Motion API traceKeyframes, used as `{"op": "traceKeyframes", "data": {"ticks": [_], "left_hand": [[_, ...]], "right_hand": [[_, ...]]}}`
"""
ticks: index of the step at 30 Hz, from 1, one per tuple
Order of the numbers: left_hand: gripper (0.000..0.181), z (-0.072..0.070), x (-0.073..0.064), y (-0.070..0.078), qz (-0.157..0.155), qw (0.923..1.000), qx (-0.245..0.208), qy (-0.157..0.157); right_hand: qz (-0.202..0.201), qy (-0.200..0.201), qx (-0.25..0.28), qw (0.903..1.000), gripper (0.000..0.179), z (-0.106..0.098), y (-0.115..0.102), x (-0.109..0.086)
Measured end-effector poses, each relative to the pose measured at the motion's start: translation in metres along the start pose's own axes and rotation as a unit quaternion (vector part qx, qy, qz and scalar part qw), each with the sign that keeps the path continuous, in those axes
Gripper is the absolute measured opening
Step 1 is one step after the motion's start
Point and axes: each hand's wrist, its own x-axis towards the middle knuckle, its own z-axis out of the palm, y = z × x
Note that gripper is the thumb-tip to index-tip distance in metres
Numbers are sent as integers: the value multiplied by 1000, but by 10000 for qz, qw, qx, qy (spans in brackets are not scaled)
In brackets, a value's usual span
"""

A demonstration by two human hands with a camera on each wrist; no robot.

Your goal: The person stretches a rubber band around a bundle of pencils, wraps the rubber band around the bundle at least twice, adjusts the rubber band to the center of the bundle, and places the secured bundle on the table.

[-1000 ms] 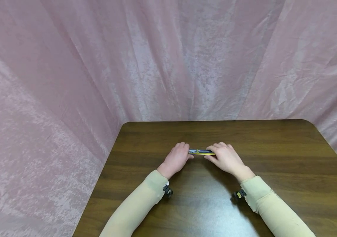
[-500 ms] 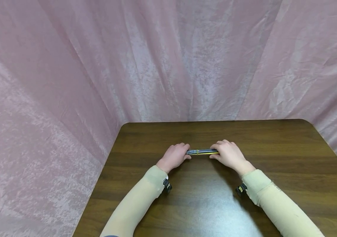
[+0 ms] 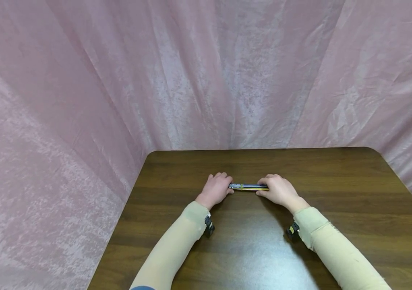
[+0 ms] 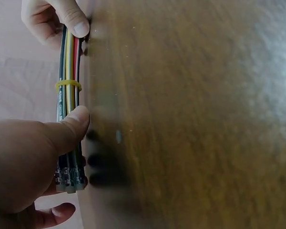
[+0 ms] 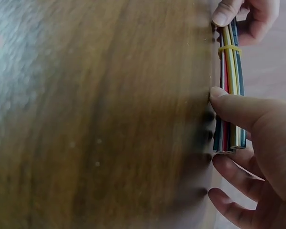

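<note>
A bundle of pencils (image 3: 248,187), with dark, yellow, white and red barrels, lies sideways between my two hands. A yellow rubber band (image 4: 68,86) wraps round it near the middle. My left hand (image 3: 216,189) pinches the left part, its thumb on the near side; eraser-like ends (image 4: 70,187) stick out past the thumb in the left wrist view. My right hand (image 3: 280,190) pinches the right part between thumb and fingers, and flat, unsharpened pencil ends show in the right wrist view. The bundle is at or just above the table surface; I cannot tell which.
The brown wooden table (image 3: 249,241) extends all round the hands, with a bright glare patch nearer to me. Behind it and on the left hangs a pink velvety curtain (image 3: 206,72). A small black camera (image 3: 209,226) is on each wrist.
My right hand has shifted slightly to the right along the pencils, so a longer stretch of the bundle shows between the hands. Both hands keep their hold.
</note>
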Motion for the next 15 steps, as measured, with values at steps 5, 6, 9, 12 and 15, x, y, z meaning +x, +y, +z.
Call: {"op": "traceKeyframes", "data": {"ticks": [5, 6, 9, 12, 15], "left_hand": [[34, 4, 1, -1, 15, 9998, -28, 171], [34, 5, 1, -2, 13, 9998, -42, 183], [36, 7, 0, -3, -1, 9998, -114, 162], [38, 7, -1, -5, -49, 9995, -285, 130], [43, 6, -5, -9, -103, 9979, -632, 26]], "right_hand": [[-68, 45, 18, 10000, 27, 0, 1, 0], [-77, 44, 9, 10000, 27, -1, 1, 0], [-95, 22, -24, 9999, 28, -1, 0, -1], [-97, 4, -44, 9999, 29, -1, 0, -2], [-135, -5, 7, 9999, 31, -1, 2, -4]]}}
